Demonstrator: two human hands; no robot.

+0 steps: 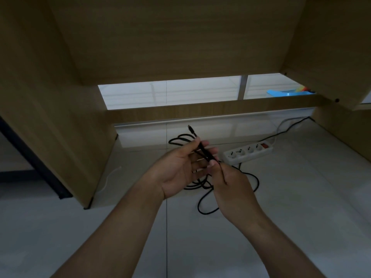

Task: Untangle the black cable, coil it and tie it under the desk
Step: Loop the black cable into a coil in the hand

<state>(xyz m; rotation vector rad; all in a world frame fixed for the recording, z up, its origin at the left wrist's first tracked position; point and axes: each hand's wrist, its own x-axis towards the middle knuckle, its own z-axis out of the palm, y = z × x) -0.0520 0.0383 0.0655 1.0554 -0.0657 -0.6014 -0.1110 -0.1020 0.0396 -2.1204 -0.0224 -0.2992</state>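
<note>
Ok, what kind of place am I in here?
Probably under a wooden desk in a home or office: side panels all round, white floor tiles, a power strip by the black cable.

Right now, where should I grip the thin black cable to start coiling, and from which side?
I'd pinch the thin black cable on its straight stretch just behind the connector tip, which pokes up clear past the left hand. Come from the right with the right hand: the left palm blocks the other side.
</note>
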